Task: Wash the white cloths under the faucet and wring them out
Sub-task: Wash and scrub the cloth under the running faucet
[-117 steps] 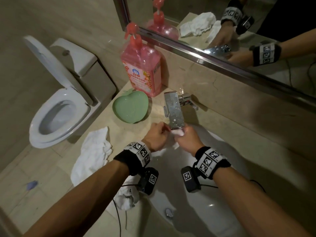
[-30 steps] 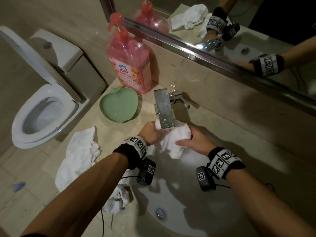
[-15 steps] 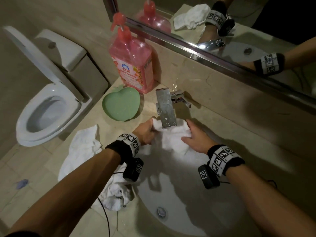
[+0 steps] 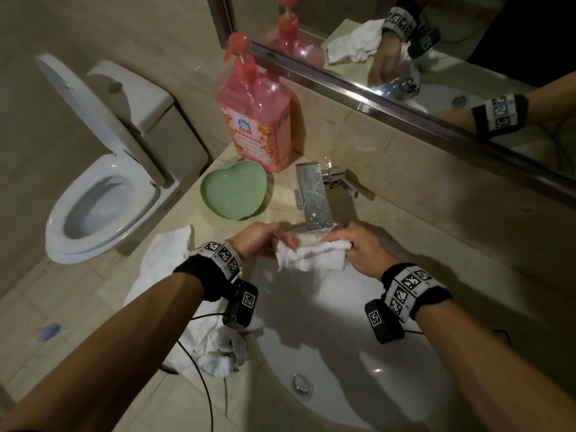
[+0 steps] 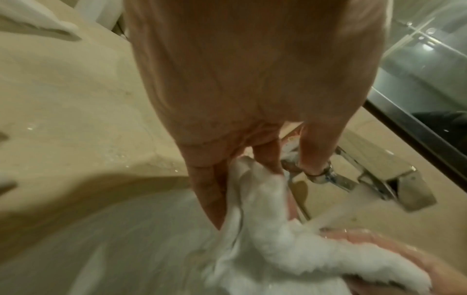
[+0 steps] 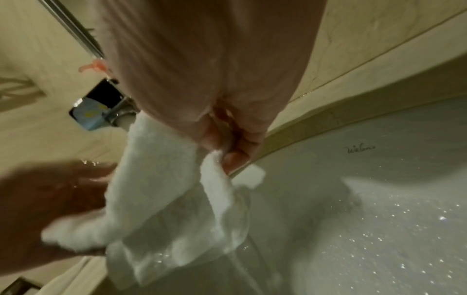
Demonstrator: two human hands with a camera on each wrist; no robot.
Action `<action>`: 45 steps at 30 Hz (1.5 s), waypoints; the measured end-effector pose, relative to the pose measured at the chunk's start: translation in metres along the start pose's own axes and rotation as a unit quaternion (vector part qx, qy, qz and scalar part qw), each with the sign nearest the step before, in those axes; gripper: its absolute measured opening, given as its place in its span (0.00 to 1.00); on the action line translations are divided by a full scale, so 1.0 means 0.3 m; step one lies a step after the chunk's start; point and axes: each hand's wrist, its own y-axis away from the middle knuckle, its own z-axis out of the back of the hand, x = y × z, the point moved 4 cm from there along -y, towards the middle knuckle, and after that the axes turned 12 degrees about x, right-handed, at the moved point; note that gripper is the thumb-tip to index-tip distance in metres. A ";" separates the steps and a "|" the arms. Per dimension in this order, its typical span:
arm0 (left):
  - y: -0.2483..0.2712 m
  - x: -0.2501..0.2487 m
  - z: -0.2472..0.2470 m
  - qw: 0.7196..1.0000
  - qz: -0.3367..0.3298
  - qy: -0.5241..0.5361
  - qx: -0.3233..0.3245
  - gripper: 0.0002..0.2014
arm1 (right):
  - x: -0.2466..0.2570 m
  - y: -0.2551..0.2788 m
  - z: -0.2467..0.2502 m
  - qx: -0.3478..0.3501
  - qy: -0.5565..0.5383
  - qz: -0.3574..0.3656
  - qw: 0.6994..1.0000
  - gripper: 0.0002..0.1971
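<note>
- The white cloth [image 4: 311, 255] hangs stretched between my hands just under the faucet [image 4: 313, 201], over the sink [image 4: 343, 353].
- My left hand [image 4: 260, 240] pinches one end; my right hand [image 4: 363, 249] grips the other.
- More cloths [image 4: 168, 254] lie on the counter [image 4: 193, 213] to the left.

I see the faucet [image 4: 313, 198] behind the sink [image 4: 336, 353]; dish [image 4: 233, 194] and soap bottle [image 4: 257, 120] to its left on the worktop [image 4: 436, 244]; toilet [image 4: 103, 182] farther left.
</note>
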 end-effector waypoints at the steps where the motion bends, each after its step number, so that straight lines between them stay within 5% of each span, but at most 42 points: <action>1: -0.005 -0.002 -0.001 0.999 -0.001 -0.041 -0.008 0.09 | 0.002 0.006 0.006 -0.003 -0.010 -0.004 1.000 0.24; 3: -0.017 -0.020 -0.006 0.982 -0.017 -0.185 -0.017 0.04 | 0.009 0.021 0.013 0.002 -0.047 -0.005 0.999 0.24; 8: -0.087 -0.055 -0.071 0.923 0.012 -0.378 -0.074 0.31 | 0.023 0.042 0.030 -0.015 -0.126 -0.016 0.992 0.15; 10: -0.127 -0.054 -0.101 0.905 0.041 -0.418 -0.064 0.37 | 0.020 0.043 0.041 -0.039 -0.111 -0.017 0.993 0.21; 13: -0.177 -0.053 -0.149 0.855 0.047 -0.516 -0.032 0.31 | 0.004 0.041 0.054 -0.068 -0.097 -0.045 0.992 0.29; 18: -0.210 -0.057 -0.174 0.858 0.011 -0.513 0.002 0.21 | -0.058 0.014 0.039 -0.029 -0.058 -0.102 0.993 0.23; 21: -0.187 -0.046 -0.158 0.865 -0.037 -0.500 -0.007 0.19 | -0.083 0.006 0.014 0.002 -0.129 -0.136 0.982 0.20; 28: -0.120 -0.059 -0.102 0.837 -0.106 -0.535 -0.052 0.28 | -0.065 -0.095 -0.102 0.129 -0.389 -0.152 0.899 0.51; 30: -0.106 -0.064 -0.088 0.823 -0.085 -0.558 -0.068 0.35 | -0.048 -0.117 -0.108 0.147 -0.305 -0.158 0.928 0.45; 33: -0.113 -0.076 -0.094 0.786 -0.014 -0.613 -0.082 0.34 | -0.015 -0.141 -0.093 0.105 -0.172 -0.118 0.972 0.21; 37: -0.154 -0.099 -0.129 0.782 0.031 -0.609 -0.131 0.24 | 0.013 -0.142 -0.067 0.055 -0.056 -0.122 0.989 0.26; 41: -0.202 -0.065 -0.143 0.857 0.062 -0.495 -0.130 0.25 | 0.022 -0.121 -0.032 0.037 0.187 -0.160 0.969 0.14; 45: -0.236 -0.054 -0.195 0.816 0.039 -0.569 -0.092 0.20 | 0.020 -0.112 -0.047 0.059 0.302 -0.128 0.943 0.10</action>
